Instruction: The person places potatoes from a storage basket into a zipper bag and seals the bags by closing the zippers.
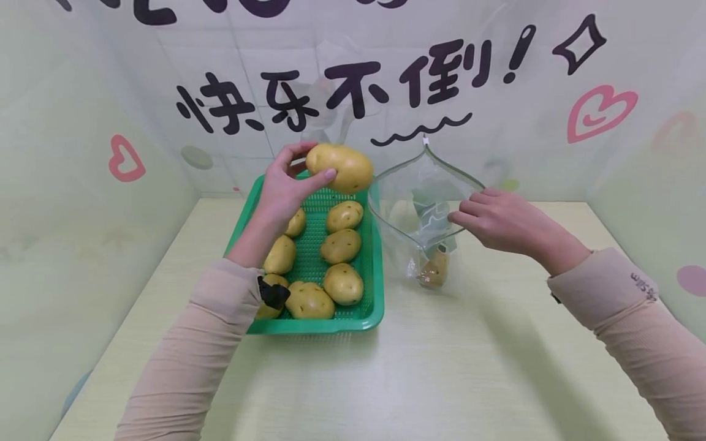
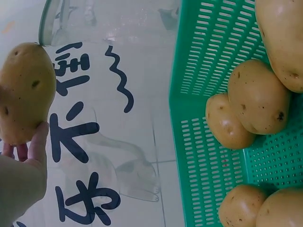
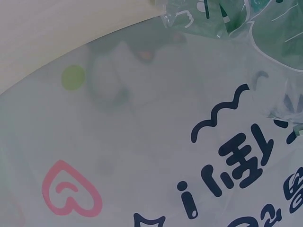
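Observation:
My left hand grips a large yellow potato between thumb and fingers, raised over the far end of a green basket. That potato also shows at the left of the left wrist view. Just right of it in the head view, a clear zip bag stands with its mouth spread wide. My right hand pinches the bag's right rim. Low inside the bag lies another potato. In the right wrist view only part of the bag appears; the right hand is out of that frame.
Several potatoes lie along the sides and near end of the basket, some hidden behind the left forearm. The pale table meets a printed wall sheet at the back, with further sheets at both sides.

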### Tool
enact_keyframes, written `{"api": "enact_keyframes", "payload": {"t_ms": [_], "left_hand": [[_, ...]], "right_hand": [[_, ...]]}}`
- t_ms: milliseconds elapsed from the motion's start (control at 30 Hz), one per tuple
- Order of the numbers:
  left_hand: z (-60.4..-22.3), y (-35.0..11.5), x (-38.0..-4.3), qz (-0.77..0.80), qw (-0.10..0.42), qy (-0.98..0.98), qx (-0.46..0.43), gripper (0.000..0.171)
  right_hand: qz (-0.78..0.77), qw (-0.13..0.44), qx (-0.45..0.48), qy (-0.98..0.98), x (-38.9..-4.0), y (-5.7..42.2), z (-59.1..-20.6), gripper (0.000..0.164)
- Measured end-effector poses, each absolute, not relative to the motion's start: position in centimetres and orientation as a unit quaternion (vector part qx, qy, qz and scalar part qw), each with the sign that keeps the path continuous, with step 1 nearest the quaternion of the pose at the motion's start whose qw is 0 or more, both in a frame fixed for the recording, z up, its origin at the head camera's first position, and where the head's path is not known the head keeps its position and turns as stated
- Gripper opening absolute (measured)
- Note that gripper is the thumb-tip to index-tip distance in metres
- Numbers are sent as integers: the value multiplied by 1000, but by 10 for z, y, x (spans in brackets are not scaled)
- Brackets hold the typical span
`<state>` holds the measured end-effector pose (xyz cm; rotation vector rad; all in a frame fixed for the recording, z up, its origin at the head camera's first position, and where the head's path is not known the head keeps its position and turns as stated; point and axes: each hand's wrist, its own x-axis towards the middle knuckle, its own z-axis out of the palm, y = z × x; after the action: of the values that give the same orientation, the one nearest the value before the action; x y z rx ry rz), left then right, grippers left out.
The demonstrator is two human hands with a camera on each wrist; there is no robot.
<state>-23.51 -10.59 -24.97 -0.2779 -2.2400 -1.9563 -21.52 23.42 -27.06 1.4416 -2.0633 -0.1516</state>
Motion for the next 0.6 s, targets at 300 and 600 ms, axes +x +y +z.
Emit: {"api": "enact_keyframes", "payload": {"t_ms": [300,600], "left_hand": [[-246,-91,-233,-681,72,-720,-110,54],[-241,-78,-225,-672,62,-724,-143,56]], "right_hand": [[-49,305,545,-779,-216,233,-271,28],[-43,305,543,-781,-214,232,-271,32]]}}
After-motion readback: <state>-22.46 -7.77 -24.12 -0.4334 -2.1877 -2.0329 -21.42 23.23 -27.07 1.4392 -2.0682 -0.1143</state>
